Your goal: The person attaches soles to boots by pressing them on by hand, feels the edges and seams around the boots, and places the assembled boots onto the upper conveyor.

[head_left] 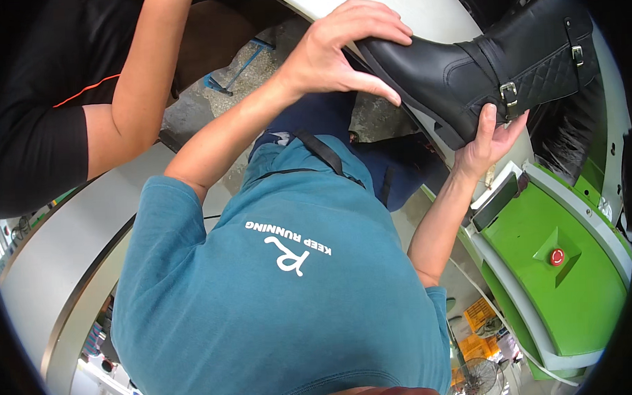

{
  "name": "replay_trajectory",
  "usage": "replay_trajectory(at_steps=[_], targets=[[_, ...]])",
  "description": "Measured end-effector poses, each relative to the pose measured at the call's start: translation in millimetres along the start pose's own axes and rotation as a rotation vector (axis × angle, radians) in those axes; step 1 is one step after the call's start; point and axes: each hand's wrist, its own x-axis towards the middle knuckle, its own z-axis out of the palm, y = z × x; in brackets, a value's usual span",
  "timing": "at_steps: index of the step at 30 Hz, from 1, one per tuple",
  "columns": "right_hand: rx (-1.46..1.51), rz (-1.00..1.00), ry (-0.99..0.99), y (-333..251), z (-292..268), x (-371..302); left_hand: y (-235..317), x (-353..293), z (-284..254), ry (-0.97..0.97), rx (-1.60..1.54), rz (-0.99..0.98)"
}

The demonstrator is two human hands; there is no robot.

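A black leather ankle boot (430, 71) lies on its side across both my hands at the upper right, toe to the left and shaft to the right. It has buckled straps and a quilted shaft panel. My left hand (332, 51) curves around the toe, fingertips on the upper and thumb stretched along the sole's edge. Below the ankle strap, my right hand (492, 146) grips the heel end, its thumb pressed on the leather. Part of its fingers is hidden behind the boot.
A white tabletop (428, 9) lies behind the boot. On the right stands a green machine (519, 239) with a red push button (557, 256). A co-worker's bare arm (141, 85) is close by on the left, above a pale curved table (74, 237).
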Motion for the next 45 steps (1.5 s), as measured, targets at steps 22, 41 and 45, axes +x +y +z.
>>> replay_trajectory(at_steps=[22, 41, 45], targets=[[-0.037, -0.068, 0.258, -8.8, 26.9, -29.5, -26.5, 16.1, -12.0, 0.0, -0.349, -0.36], [0.412, 0.252, -0.244, -1.1, 29.7, -151.5, 56.5, -83.3, 82.4, 0.065, -0.307, -0.657], [0.068, -0.04, -0.297, -51.7, 29.3, -75.2, 78.1, -76.5, 60.4, 0.343, 0.015, -0.471]])
